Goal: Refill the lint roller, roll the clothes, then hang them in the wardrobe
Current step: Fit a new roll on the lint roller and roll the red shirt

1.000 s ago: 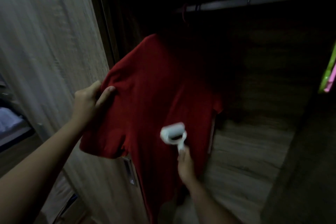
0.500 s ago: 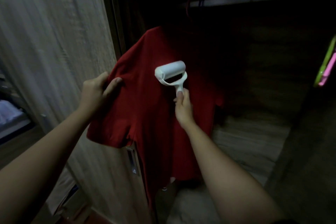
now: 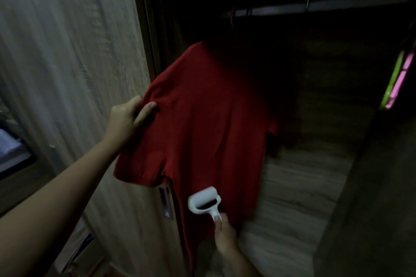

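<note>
A red t-shirt (image 3: 209,123) hangs on a hanger from the wardrobe rail (image 3: 326,5) inside the dark wardrobe. My left hand (image 3: 128,119) pinches the shirt's left shoulder seam and holds the fabric out. My right hand (image 3: 224,235) grips the handle of a white lint roller (image 3: 203,201), whose roll presses against the lower part of the shirt's front. The hanger's hook is barely visible in the shadow near the rail.
The wooden wardrobe door (image 3: 74,74) stands on the left, with a metal handle plate (image 3: 166,202) just beside the roller. Green and pink hangers (image 3: 400,78) hang at the far right. The wardrobe's wooden floor panel (image 3: 299,198) lies below the shirt.
The lint roller went from the lower shirt up to chest height, then back down to the lower front. My left hand has kept its hold on the shoulder.
</note>
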Available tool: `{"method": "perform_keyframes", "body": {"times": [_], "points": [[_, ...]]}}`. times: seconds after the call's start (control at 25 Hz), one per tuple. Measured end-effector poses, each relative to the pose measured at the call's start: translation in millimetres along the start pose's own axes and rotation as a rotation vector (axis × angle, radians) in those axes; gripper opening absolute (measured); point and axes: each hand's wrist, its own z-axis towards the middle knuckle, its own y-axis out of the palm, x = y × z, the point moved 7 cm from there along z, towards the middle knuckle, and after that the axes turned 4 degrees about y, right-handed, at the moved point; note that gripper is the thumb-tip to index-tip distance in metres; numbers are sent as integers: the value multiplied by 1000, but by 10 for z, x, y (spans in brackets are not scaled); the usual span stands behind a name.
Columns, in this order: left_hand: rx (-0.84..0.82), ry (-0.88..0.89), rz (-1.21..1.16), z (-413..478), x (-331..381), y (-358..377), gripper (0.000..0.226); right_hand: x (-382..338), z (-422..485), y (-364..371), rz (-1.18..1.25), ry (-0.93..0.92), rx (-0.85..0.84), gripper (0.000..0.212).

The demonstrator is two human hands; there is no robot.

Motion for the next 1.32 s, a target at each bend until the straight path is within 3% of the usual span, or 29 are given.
{"method": "perform_keyframes", "body": {"times": [0.28,0.4,0.6,0.8,0.88,1.12,1.32], "points": [[162,79,158,-93,625,-26,32,-782,202,-907,103,-155,239,23],[163,94,109,214,978,51,46,-868,188,-1238,117,-172,303,17],[-41,4,155,921,1340,387,58,-914,1,-1780,140,-208,422,27],[-310,-218,118,1207,1363,801,48,-904,-204,-2251,88,-185,514,19],[-379,-212,105,1239,1419,950,40,-911,-289,-2404,70,-190,544,18],[-393,-80,17,1171,1892,1230,31,-995,-524,-2695,62,-196,619,16],[-285,-118,-6,1002,1992,1061,46,-1018,-850,-2711,30,-194,673,20]]}}
